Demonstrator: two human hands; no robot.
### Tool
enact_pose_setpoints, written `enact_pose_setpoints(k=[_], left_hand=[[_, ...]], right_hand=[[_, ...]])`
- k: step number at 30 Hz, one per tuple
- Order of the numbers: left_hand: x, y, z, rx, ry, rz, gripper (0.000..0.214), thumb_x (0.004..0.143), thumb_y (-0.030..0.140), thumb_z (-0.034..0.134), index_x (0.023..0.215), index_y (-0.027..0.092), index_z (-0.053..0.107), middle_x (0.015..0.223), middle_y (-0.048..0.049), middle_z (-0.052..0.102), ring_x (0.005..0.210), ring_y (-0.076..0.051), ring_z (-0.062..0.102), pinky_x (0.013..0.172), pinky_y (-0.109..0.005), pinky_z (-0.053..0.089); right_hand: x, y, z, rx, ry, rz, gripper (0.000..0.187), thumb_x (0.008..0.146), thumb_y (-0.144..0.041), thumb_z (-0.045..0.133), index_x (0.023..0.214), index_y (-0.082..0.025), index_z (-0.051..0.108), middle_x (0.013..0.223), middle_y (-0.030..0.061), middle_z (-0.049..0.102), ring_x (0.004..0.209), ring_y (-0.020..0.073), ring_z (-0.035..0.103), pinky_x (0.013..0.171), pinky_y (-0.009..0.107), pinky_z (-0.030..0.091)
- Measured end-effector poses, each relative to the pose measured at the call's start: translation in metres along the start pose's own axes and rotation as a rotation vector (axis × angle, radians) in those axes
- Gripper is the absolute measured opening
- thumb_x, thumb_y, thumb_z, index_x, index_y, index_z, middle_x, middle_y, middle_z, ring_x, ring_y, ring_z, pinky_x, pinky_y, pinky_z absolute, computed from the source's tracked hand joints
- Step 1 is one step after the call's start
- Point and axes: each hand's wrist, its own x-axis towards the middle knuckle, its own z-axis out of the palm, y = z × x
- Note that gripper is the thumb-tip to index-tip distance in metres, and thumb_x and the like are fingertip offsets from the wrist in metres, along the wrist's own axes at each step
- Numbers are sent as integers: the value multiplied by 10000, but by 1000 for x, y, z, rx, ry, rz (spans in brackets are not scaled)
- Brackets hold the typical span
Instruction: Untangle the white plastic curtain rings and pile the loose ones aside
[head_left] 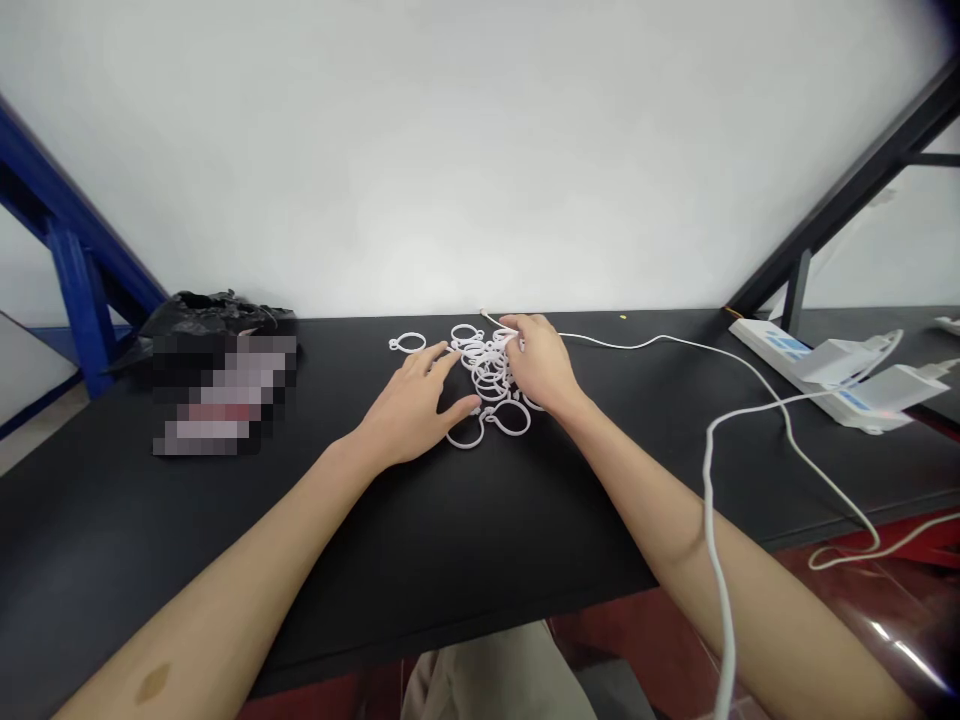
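Note:
A heap of several white plastic rings (487, 385) lies on the black table (375, 540) near the far wall. My left hand (416, 405) rests flat at the heap's left side, fingers stretched toward the rings and thumb touching one. My right hand (541, 365) sits at the heap's right side, its fingers curled into the rings. One single white ring (407, 344) lies apart to the left of the heap.
A black plastic bag (206, 312) and a blurred-out patch sit at the left. A white cable (742, 400) runs across the right of the table and down over my right forearm. White power strips with adapters (840, 375) lie at the far right. Blue and black frame struts flank the table.

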Motion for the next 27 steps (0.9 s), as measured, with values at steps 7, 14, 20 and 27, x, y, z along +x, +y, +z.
enact_pose_setpoints(k=[7,14,20,27], left_hand=[[2,0,0,109,-80,88,687,941,654,323,1478,237,423,1566,-62,386,1471,-301,261,1183,-489,242],[8,-14,-3,154,72,-6,655,972,598,278,1417,166,491,1530,-113,429,1432,-286,333,1166,-466,278],[12,-33,1,155,35,-138,742,949,657,217,1453,161,441,1567,-140,362,1450,-337,298,1181,-524,207],[9,-24,-5,58,70,-58,614,954,604,292,1326,199,566,1373,-89,576,1317,-307,429,1110,-474,344]], right_hand=[[-3,-6,0,14,-186,-17,476,874,-153,402,1314,-141,583,1358,98,603,1282,251,511,1114,394,355],[-11,-5,9,-228,-304,-105,645,948,-555,371,1455,-169,472,1547,149,393,1469,377,246,1195,575,106],[-13,-3,12,-264,-248,-125,560,983,-483,379,1420,-152,493,1501,159,445,1425,329,340,1195,562,144],[-12,-3,12,-267,-146,-117,422,942,-419,511,1207,-105,607,1270,170,580,1213,327,505,1115,487,317]])
